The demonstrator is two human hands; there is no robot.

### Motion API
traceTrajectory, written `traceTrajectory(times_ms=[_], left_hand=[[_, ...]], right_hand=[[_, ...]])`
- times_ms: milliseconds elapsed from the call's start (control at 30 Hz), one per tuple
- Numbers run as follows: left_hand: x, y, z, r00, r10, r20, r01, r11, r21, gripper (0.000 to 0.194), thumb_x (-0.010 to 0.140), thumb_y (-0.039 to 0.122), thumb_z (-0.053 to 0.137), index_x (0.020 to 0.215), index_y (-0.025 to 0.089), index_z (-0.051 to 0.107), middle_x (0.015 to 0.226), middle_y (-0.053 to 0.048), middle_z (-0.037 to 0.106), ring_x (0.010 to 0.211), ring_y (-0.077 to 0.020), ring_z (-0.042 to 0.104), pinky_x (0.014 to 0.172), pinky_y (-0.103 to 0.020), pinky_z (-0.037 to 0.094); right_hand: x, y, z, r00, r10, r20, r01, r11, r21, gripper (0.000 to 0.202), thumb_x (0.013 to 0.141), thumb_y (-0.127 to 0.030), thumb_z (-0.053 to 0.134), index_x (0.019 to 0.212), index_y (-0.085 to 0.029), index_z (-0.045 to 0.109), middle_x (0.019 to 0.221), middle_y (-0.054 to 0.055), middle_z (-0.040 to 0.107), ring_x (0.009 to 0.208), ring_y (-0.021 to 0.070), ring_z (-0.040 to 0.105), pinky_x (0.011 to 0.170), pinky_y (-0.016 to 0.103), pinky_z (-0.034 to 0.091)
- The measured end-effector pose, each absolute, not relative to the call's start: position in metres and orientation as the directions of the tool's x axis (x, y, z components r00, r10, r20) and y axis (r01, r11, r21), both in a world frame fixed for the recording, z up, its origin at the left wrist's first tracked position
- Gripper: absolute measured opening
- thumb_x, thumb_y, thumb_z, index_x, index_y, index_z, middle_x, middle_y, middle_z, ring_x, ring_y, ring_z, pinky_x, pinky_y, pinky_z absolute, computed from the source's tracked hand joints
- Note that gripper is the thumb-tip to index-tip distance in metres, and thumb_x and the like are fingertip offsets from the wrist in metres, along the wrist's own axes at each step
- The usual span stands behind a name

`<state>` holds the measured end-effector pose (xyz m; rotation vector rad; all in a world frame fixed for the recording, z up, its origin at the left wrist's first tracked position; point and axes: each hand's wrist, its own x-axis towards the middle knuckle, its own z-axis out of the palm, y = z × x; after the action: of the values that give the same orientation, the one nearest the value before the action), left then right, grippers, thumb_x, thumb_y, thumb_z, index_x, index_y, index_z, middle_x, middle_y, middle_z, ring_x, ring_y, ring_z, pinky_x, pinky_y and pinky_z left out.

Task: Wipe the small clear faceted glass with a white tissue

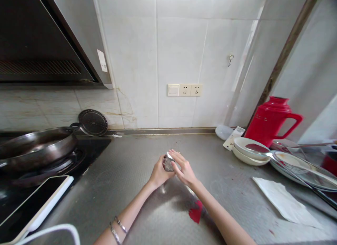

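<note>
My left hand (159,173) is wrapped round a small clear container (168,164) with something dark in it, above the middle of the metal counter (126,164). My right hand (182,167) lies against the container's right side and top, its fingers stretched out and close together. A small white piece (169,155) shows at the container's top, by the right fingertips; whether the fingers pinch it is too small to tell. Below my right wrist, a red scrap (196,211) lies on the counter.
At left are a pan (39,146) on the stove, a round black lid (93,123) and a phone (34,206) with a white cable. At right stand a red thermos (268,122), stacked bowls (250,160), plates with utensils (302,166) and a white paper sheet (285,201).
</note>
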<state>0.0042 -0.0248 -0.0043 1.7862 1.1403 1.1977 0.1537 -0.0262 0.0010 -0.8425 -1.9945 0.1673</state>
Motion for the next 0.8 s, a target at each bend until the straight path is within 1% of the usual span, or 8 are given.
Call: traceTrajectory(times_ms=[100,233,300,433,500,600,700,800], left_hand=[[0.003,-0.023,-0.003,0.136,0.944,0.301,0.283,-0.328,0.901,0.061,0.059,0.03,0.078,0.112,0.017,0.051,0.101,-0.006,0.07,0.084,-0.0196,0.067,0.074,-0.028,0.051],[0.001,-0.022,-0.006,0.155,0.931,0.331,0.318,-0.365,0.875,0.05,0.063,0.033,0.075,0.105,0.017,0.054,0.097,-0.006,0.07,0.083,-0.0207,0.067,0.071,-0.029,0.051],[0.002,-0.023,-0.008,0.176,0.931,0.32,0.318,-0.362,0.876,0.048,0.063,0.032,0.074,0.105,0.018,0.055,0.097,-0.007,0.071,0.083,-0.0213,0.067,0.07,-0.028,0.051],[0.003,-0.02,-0.012,0.141,0.958,0.248,0.315,-0.281,0.906,0.055,0.061,0.031,0.076,0.11,0.017,0.055,0.095,-0.005,0.071,0.079,-0.0196,0.066,0.067,-0.026,0.05],[0.002,-0.016,-0.014,0.122,0.965,0.231,0.293,-0.257,0.921,0.056,0.061,0.031,0.076,0.11,0.016,0.055,0.096,-0.006,0.072,0.08,-0.0194,0.066,0.069,-0.026,0.05],[0.0,-0.012,-0.016,0.091,0.965,0.248,0.278,-0.263,0.924,0.05,0.061,0.031,0.076,0.105,0.015,0.057,0.096,-0.007,0.071,0.083,-0.0208,0.067,0.071,-0.027,0.05],[-0.001,-0.013,-0.014,0.086,0.954,0.289,0.325,-0.301,0.896,0.041,0.062,0.026,0.073,0.099,0.016,0.059,0.095,-0.007,0.071,0.086,-0.0225,0.066,0.073,-0.029,0.05],[0.0,-0.018,-0.009,0.099,0.95,0.297,0.364,-0.312,0.878,0.04,0.063,0.024,0.071,0.101,0.017,0.058,0.095,-0.006,0.071,0.086,-0.0227,0.067,0.072,-0.029,0.05]], right_hand=[[0.153,-0.028,-0.001,-0.383,0.535,0.753,0.472,0.814,-0.338,0.046,0.093,-0.026,0.044,0.139,-0.023,0.045,0.138,0.01,0.053,0.131,0.026,0.045,0.108,0.052,0.038],[0.148,-0.031,-0.002,-0.474,0.433,0.766,0.448,0.868,-0.213,0.054,0.089,-0.023,0.048,0.142,-0.02,0.04,0.14,0.012,0.049,0.134,0.0267,0.041,0.109,0.052,0.037],[0.147,-0.032,-0.002,-0.486,0.443,0.753,0.459,0.863,-0.212,0.053,0.09,-0.023,0.046,0.143,-0.02,0.039,0.141,0.012,0.049,0.134,0.0266,0.041,0.109,0.053,0.037],[0.15,-0.028,-0.002,-0.402,0.535,0.743,0.501,0.808,-0.311,0.048,0.094,-0.024,0.042,0.142,-0.024,0.041,0.14,0.01,0.049,0.133,0.0257,0.043,0.108,0.053,0.038],[0.152,-0.028,-0.002,-0.366,0.546,0.754,0.501,0.798,-0.334,0.046,0.094,-0.025,0.042,0.14,-0.025,0.043,0.139,0.01,0.052,0.131,0.0256,0.045,0.107,0.053,0.039],[0.152,-0.029,-0.002,-0.408,0.474,0.78,0.463,0.844,-0.271,0.048,0.092,-0.024,0.045,0.14,-0.023,0.044,0.137,0.011,0.054,0.13,0.0254,0.047,0.108,0.052,0.039],[0.148,-0.032,-0.002,-0.487,0.391,0.781,0.415,0.89,-0.187,0.05,0.09,-0.024,0.047,0.14,-0.02,0.043,0.137,0.012,0.053,0.132,0.0258,0.044,0.108,0.052,0.038],[0.146,-0.033,-0.002,-0.495,0.434,0.753,0.424,0.877,-0.227,0.049,0.092,-0.024,0.045,0.141,-0.022,0.042,0.141,0.011,0.049,0.135,0.0254,0.04,0.11,0.053,0.035]])
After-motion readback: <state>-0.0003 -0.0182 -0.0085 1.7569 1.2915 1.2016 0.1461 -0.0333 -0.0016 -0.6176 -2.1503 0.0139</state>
